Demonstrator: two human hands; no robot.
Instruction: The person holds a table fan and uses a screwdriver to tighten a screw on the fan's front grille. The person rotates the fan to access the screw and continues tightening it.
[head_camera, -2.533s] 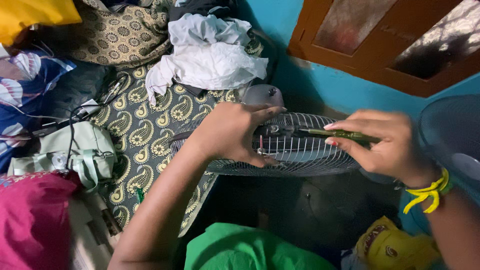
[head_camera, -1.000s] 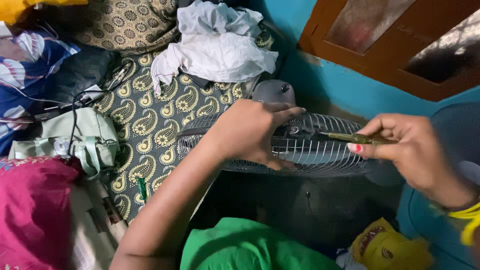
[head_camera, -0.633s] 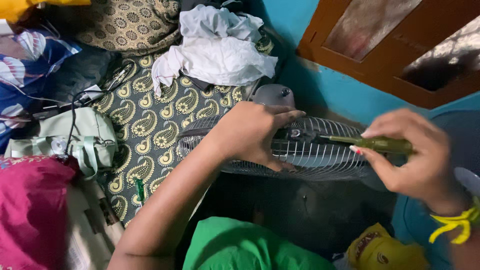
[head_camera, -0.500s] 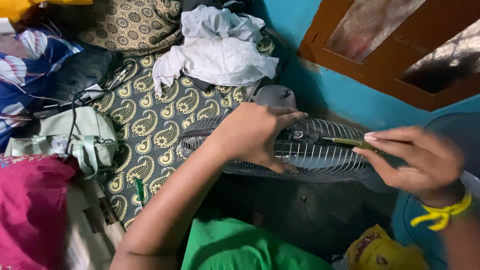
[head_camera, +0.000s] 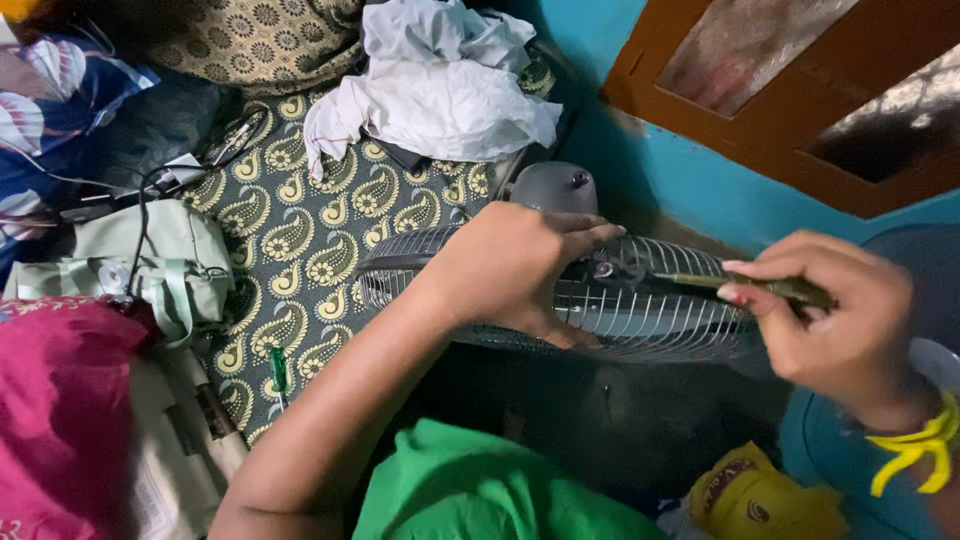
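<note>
A grey wire fan guard with its motor housing stands against the blue wall. My left hand grips the top of the guard near its hub. My right hand is closed around a dark green screwdriver. The metal shaft points left and its tip touches a small screw at the fan's centre. A yellow band circles my right wrist.
A paisley-patterned green cloth covers the surface at left, with white clothes piled at the back, a pale green bag, cables, a pink cloth and a small green screwdriver. A yellow packet lies bottom right. Wooden window frame above.
My right hand drew the screwdriver away to the right, then brought its tip back to the fan's centre. My left hand has stayed on the guard.
</note>
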